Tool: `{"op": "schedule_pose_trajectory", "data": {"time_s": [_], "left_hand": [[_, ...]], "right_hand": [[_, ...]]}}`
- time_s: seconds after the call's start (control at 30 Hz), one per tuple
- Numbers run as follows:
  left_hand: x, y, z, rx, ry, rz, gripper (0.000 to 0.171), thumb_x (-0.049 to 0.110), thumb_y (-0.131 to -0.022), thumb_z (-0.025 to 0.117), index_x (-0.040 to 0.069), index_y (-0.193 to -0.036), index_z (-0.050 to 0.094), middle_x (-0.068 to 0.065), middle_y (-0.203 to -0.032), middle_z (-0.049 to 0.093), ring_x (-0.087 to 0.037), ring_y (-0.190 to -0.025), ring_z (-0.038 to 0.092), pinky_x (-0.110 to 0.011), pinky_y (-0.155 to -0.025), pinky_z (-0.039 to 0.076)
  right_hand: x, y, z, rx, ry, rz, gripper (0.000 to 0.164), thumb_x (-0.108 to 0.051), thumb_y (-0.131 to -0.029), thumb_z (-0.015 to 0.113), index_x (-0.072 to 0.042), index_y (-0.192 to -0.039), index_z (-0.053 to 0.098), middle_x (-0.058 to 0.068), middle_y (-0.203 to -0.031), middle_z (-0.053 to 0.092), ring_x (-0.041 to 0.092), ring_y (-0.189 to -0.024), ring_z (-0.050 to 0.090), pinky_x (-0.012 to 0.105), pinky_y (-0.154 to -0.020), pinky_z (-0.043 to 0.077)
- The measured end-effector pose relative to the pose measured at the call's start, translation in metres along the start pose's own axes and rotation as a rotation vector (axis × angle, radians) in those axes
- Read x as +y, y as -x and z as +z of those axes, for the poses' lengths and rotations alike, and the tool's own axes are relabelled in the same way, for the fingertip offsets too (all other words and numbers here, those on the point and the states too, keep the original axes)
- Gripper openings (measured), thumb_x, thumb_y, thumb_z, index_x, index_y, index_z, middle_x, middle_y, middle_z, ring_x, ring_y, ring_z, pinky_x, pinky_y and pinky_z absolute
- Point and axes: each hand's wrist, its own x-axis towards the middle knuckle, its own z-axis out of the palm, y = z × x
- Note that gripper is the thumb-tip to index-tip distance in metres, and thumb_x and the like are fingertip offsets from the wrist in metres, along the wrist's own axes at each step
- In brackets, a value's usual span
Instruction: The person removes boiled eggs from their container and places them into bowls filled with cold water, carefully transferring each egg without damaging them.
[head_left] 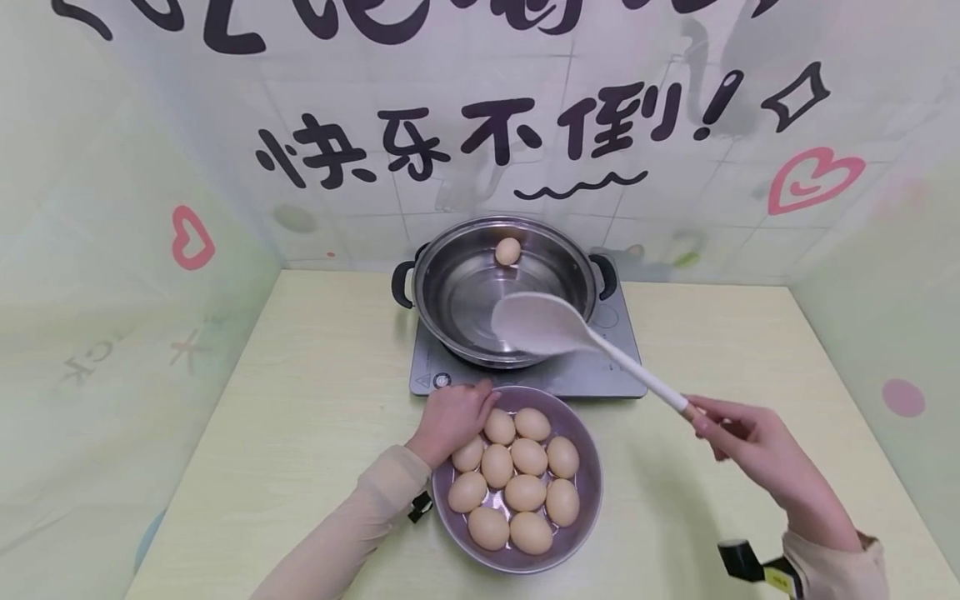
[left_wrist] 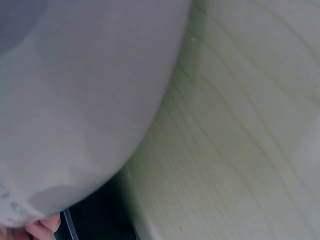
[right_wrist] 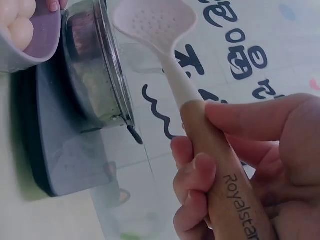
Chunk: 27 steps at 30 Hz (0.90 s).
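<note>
My right hand (head_left: 765, 454) grips the wooden handle of a slotted spoon (head_left: 542, 323), its pale bowl held over the near part of a steel pot (head_left: 450, 292). The right wrist view shows fingers and thumb wrapped round that handle, and holes in the spoon's head (right_wrist: 155, 20). One egg (head_left: 507, 251) sits near the far wall inside the pot. My left hand (head_left: 453, 415) holds the upper left rim of a purple-grey bowl (head_left: 588, 500). Several brown eggs (head_left: 527, 492) lie in that bowl. Most of the left wrist view is the bowl's outer wall (left_wrist: 90, 110).
Under the pot is a flat grey cooktop (head_left: 600, 379), just beyond the bowl. The pot's black side handles (head_left: 604, 277) stick out left and right. A printed backdrop (head_left: 480, 183) stands behind the light wooden table (head_left: 300, 400), with panels at both sides.
</note>
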Motion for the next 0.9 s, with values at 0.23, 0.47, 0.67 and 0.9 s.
{"op": "schedule_pose_trajectory", "data": {"time_s": [0.23, 0.47, 0.67, 0.9], "left_hand": [[0.0, 0.0, 0.0, -0.007, -0.012, -0.006, 0.026, 0.031, -0.09, 0.054, 0.014, -0.071, 0.052, -0.002, -0.051, 0.054, -0.023, -0.046, 0.056, -0.033, -0.038, 0.036], [-0.001, 0.001, -0.001, -0.019, -0.005, -0.014, 0.025, 0.031, -0.09, 0.054, 0.013, -0.072, 0.052, -0.001, -0.051, 0.054, -0.023, -0.046, 0.056, -0.033, -0.039, 0.037], [-0.001, 0.002, 0.001, -0.017, -0.01, -0.012, 0.024, 0.032, -0.09, 0.053, 0.014, -0.074, 0.053, -0.001, -0.051, 0.053, -0.023, -0.046, 0.055, -0.033, -0.039, 0.037], [-0.001, 0.002, 0.0, -0.02, -0.015, -0.013, 0.024, 0.032, -0.09, 0.053, 0.014, -0.074, 0.053, -0.001, -0.051, 0.054, -0.022, -0.046, 0.055, -0.033, -0.038, 0.036]], "right_hand": [[-0.018, -0.053, 0.009, 0.098, 0.088, -0.011, 0.036, -0.016, -0.089, 0.058, 0.003, -0.12, 0.056, -0.005, -0.065, 0.052, 0.008, -0.054, 0.047, 0.026, -0.042, 0.031], [-0.029, -0.097, 0.024, 0.228, 0.237, -0.061, 0.031, -0.009, -0.085, 0.062, 0.0, -0.115, 0.061, 0.012, -0.07, 0.059, 0.006, -0.051, 0.041, 0.023, -0.042, 0.032], [-0.035, -0.119, 0.031, 0.298, 0.294, -0.084, 0.031, -0.007, -0.084, 0.062, -0.001, -0.114, 0.061, 0.016, -0.073, 0.059, 0.008, -0.052, 0.041, 0.022, -0.043, 0.032], [-0.034, -0.134, 0.04, 0.358, 0.344, -0.12, 0.03, -0.004, -0.082, 0.063, 0.001, -0.112, 0.062, 0.015, -0.069, 0.053, 0.017, -0.057, 0.042, 0.025, -0.047, 0.034]]}}
